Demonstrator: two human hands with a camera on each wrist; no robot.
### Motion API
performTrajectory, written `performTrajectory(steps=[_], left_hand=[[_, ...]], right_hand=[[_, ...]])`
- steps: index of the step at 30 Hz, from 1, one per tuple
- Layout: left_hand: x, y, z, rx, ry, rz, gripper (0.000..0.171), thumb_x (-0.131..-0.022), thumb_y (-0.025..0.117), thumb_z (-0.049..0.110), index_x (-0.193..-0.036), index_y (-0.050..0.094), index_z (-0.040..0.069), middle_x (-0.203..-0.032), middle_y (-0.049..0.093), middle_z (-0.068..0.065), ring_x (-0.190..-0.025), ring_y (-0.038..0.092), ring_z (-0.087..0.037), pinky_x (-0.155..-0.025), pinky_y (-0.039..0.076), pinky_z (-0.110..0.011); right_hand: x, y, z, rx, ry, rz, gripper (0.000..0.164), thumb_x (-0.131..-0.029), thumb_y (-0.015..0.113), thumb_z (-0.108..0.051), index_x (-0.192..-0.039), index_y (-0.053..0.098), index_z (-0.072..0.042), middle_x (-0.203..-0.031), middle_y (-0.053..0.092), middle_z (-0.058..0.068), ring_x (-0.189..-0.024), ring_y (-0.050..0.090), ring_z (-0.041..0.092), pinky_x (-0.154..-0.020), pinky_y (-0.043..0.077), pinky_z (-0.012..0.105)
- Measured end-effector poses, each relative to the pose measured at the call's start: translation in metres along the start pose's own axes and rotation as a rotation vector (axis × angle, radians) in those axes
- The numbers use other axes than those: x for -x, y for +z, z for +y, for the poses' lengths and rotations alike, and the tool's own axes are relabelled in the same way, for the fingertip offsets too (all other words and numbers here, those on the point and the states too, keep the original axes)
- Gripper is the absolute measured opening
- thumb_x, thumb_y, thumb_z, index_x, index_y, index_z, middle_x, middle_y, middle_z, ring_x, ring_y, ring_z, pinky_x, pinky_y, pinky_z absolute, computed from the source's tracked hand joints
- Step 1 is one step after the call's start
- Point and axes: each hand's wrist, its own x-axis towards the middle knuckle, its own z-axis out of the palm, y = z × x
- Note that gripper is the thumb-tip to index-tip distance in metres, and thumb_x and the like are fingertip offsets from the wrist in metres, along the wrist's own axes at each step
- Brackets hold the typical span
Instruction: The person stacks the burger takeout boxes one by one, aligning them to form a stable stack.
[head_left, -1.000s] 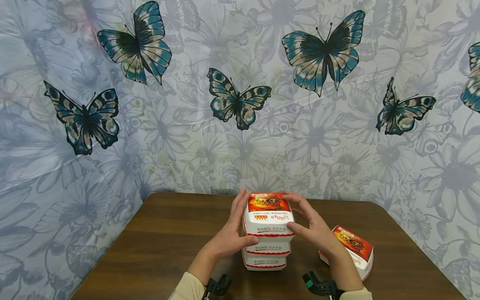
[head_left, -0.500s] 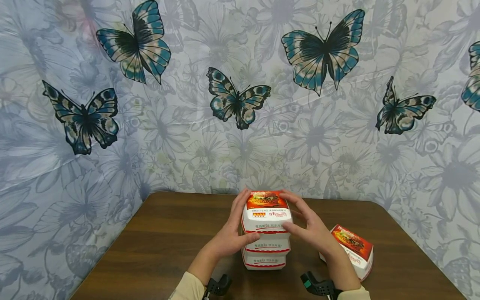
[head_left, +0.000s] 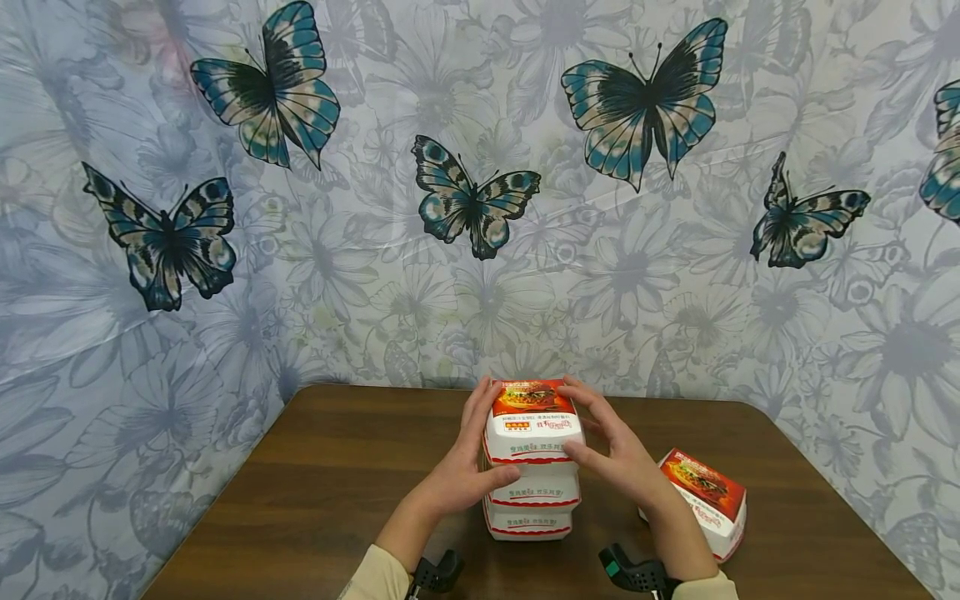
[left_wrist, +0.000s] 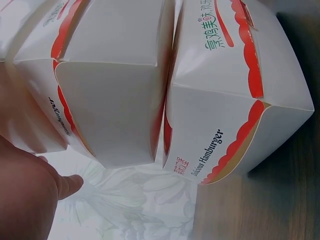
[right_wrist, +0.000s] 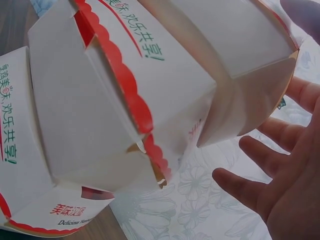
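Note:
Three white and red hamburger boxes stand in a stack in the head view: the top box [head_left: 534,427] bears a burger picture, above the middle box [head_left: 536,490] and the bottom box [head_left: 528,524]. My left hand [head_left: 459,471] holds the top box at its left side, its thumb low across the front. From the right, my right hand [head_left: 622,454] holds the same box, thumb on the front face and fingers toward the far side. In the right wrist view several fingers [right_wrist: 245,190] spread beside the top box [right_wrist: 250,90]. The left wrist view shows the bottom box [left_wrist: 210,125] close up.
A fourth hamburger box [head_left: 708,492] lies turned at an angle on the brown table [head_left: 360,450], partly behind the right forearm. Behind the table hangs a pale cloth [head_left: 360,250] printed with flowers and butterflies.
The top box has shifted slightly left and away, lining up more closely over the two below. My right hand has moved a little left with it; the left hand is almost still.

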Motion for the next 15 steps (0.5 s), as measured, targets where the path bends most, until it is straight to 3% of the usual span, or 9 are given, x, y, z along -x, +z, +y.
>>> performTrajectory(steps=[4, 11, 15], left_hand=[[0.0002, 0.0002, 0.0009, -0.003, -0.011, 0.007, 0.103, -0.087, 0.073, 0.049, -0.159, 0.000, 0.042, -0.167, -0.017, 0.002, -0.155, -0.010, -0.032, -0.115, 0.017, -0.072], [-0.0002, 0.0002, -0.0004, 0.026, -0.017, 0.012, 0.109, -0.085, 0.077, 0.047, -0.159, -0.003, 0.042, -0.166, -0.015, 0.012, -0.155, -0.010, -0.029, -0.116, 0.015, -0.071], [0.0008, 0.0002, 0.0001, 0.058, -0.025, 0.018, 0.118, -0.082, 0.080, 0.045, -0.159, -0.009, 0.038, -0.166, -0.014, 0.009, -0.155, -0.009, -0.028, -0.117, 0.013, -0.070]], right_hand=[[0.0001, 0.0002, 0.0012, 0.009, -0.007, -0.002, 0.067, -0.092, 0.066, -0.010, -0.152, 0.038, -0.023, -0.166, 0.023, 0.007, -0.148, 0.021, -0.001, -0.105, 0.033, 0.071], [-0.0001, 0.0003, 0.0016, -0.025, 0.003, -0.026, 0.072, -0.091, 0.067, -0.010, -0.154, 0.035, -0.022, -0.167, 0.017, 0.011, -0.149, 0.018, 0.044, -0.105, 0.030, 0.074], [0.0007, 0.0002, 0.0008, -0.041, 0.018, -0.030, 0.073, -0.091, 0.067, -0.010, -0.155, 0.033, -0.023, -0.167, 0.017, 0.009, -0.153, 0.018, 0.025, -0.108, 0.028, 0.071]])
